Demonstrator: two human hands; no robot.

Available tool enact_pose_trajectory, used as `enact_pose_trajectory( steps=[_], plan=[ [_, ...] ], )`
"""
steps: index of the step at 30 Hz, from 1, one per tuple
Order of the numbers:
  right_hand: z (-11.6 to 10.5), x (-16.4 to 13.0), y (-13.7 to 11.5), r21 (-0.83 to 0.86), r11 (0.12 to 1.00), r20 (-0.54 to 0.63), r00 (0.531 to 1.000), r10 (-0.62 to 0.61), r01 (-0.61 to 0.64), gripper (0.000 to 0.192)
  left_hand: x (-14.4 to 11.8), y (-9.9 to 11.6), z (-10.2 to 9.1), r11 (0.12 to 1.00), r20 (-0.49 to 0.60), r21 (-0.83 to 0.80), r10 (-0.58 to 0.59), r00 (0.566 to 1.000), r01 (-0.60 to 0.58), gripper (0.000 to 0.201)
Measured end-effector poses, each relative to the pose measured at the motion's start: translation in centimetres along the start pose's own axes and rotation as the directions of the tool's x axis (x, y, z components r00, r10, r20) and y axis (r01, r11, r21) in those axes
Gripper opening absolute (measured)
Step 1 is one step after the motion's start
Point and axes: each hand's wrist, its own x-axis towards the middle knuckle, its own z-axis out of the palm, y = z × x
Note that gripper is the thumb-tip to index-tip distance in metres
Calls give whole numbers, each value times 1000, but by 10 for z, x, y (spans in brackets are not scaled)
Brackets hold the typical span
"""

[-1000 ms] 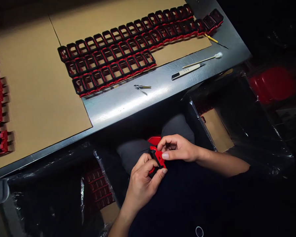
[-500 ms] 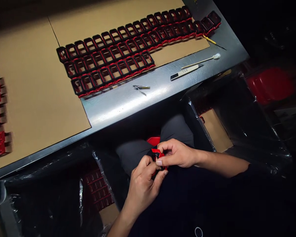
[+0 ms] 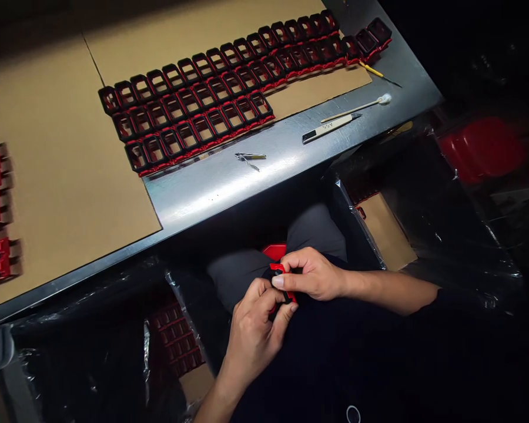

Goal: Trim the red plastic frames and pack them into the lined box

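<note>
Over my lap, a small red and black plastic frame (image 3: 290,283) is held between my two hands, mostly covered by fingers. My left hand (image 3: 258,314) is closed around its lower left side, with the thumb along the near edge. From the right, my right hand (image 3: 311,275) pinches the upper part, thumb on the near face and fingers behind. On the table above, many similar red and black frames (image 3: 189,138) stand in rows on cardboard (image 3: 62,194).
Nail clippers (image 3: 250,157), a craft knife (image 3: 330,129), a cotton-tipped stick (image 3: 357,109) and a yellow-handled tool (image 3: 379,73) lie along the metal table (image 3: 194,197). Plastic-lined boxes with cardboard (image 3: 388,232) and more frames (image 3: 178,341) flank my legs. A red stool (image 3: 482,150) stands right.
My right thumb has slid slightly left and up across the held frame. My left hand keeps its grip almost unmoved. The table view shifts slightly left.
</note>
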Motion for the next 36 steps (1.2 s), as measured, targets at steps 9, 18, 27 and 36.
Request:
enact_pose_trajectory(
  steps=[9,18,27,36],
  plan=[
    [-5,0,3,-13,1000,35,999,4,-3,39,1,0,-1,999,22,-40,-24,999,25,10],
    [-11,10,15,381,915,27,991,135,-135,62,4,-3,-1,965,28,-237,-110,994,114,13],
    [-22,-1,4,235,972,115,993,-11,-16,28,7,-7,-2,939,39,-308,-145,989,150,7],
    [-23,1,6,26,995,74,993,-95,93,22,5,-8,-2,962,71,-204,-170,983,181,5]
  ],
)
